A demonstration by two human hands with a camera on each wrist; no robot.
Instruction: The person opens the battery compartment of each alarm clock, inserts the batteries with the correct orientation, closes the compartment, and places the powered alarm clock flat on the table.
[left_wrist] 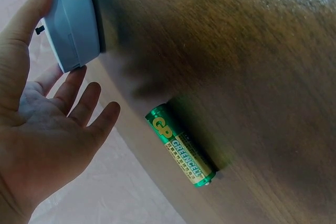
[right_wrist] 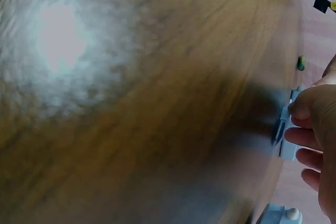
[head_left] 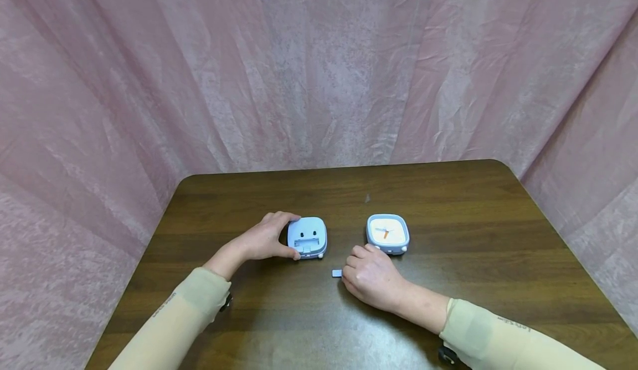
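Note:
A light-blue alarm clock [head_left: 312, 227] lies face down, its battery compartment uncovered at the lower back. My left hand [head_left: 266, 240] holds this clock from the left, thumb on the near edge and fingertips at the far edge. Between the fingertips of my right hand [head_left: 372, 278] is a small light-blue battery cover [head_left: 336, 273], pinched just above the table to the right of the clock. A green GP battery [left_wrist: 181, 145] lies on the table near my left hand in the left wrist view; in the head view it is hidden.
A second light-blue clock [head_left: 387, 230] lies face up just beyond my right hand, with a white dial and orange hand. The brown wooden table [head_left: 448, 204] ends at a pink curtain [head_left: 319, 71] behind and on the sides.

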